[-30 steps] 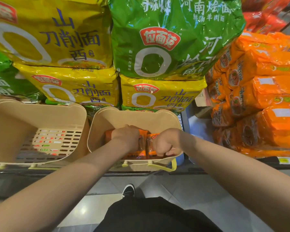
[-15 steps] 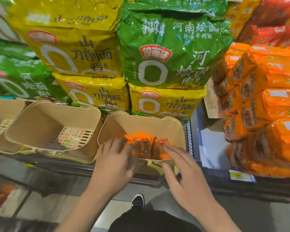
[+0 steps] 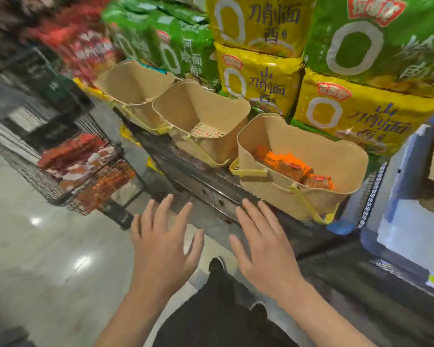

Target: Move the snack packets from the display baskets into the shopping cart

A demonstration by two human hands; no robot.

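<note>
Three beige display baskets stand in a row on a dark shelf. The right basket (image 3: 336, 156) holds orange snack packets (image 3: 286, 165). The middle basket (image 3: 186, 106) and the left basket (image 3: 125, 81) show no packets. A wire shopping cart (image 3: 85, 176) with red and orange packets inside stands at the left on the floor. My left hand (image 3: 161, 246) and my right hand (image 3: 263, 246) hover side by side below the shelf edge, fingers spread, holding nothing.
Large yellow noodle bags (image 3: 261, 76) and green noodle bags (image 3: 376, 38) are stacked behind the baskets. The dark shelf edge (image 3: 211, 189) runs just beyond my fingertips. Shiny grey floor (image 3: 35, 246) spreads to the left. My shoe (image 3: 217, 265) shows between my arms.
Both hands have come out of the right basket and let go of the orange packets, pulling back toward me. The view has swung left, bringing the cart into sight.
</note>
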